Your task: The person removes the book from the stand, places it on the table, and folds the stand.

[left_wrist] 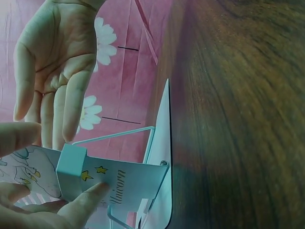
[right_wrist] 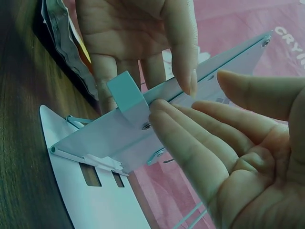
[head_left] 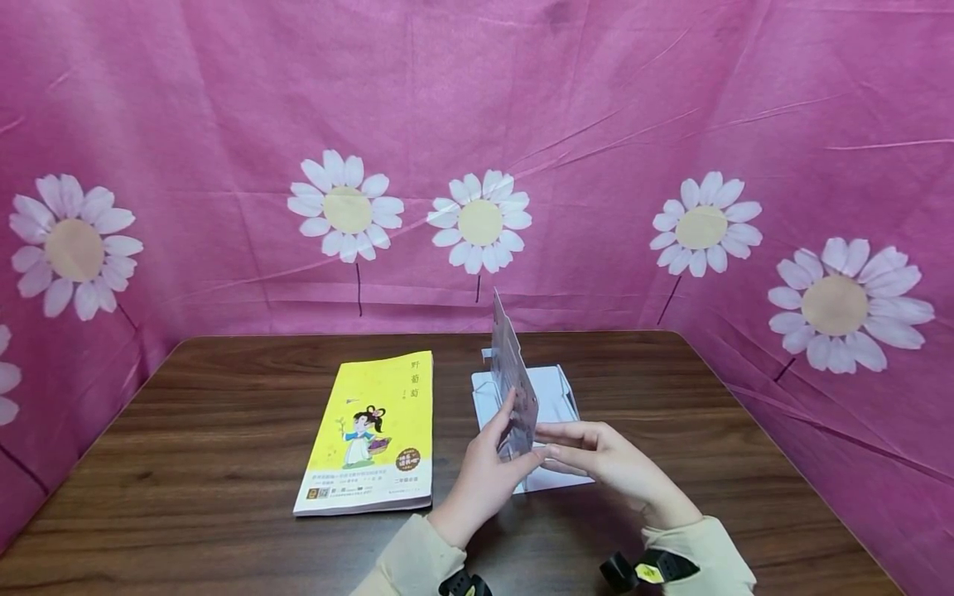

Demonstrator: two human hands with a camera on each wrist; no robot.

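A metal book stand (head_left: pixel 555 396) rests on the table, its printed panel (head_left: pixel 514 377) raised nearly upright from the flat white base. Star drawings and the word "Unicorn" show on the panel in the left wrist view. My left hand (head_left: pixel 484 480) grips the panel by its near edge, fingers on the printed face and thumb over the edge. On the panel's plain back, the straight fingertips of my right hand (right_wrist: pixel 233 157) touch close to a pale blue clip (right_wrist: pixel 127 95). Thin wire supports (left_wrist: pixel 114 136) stick out from the stand.
A yellow-covered book (head_left: pixel 380 397) lies to the left of the stand. The wooden table (head_left: pixel 224 463) ends at a pink cloth (head_left: pixel 581 273) with large daisies, which hangs behind it and along both sides.
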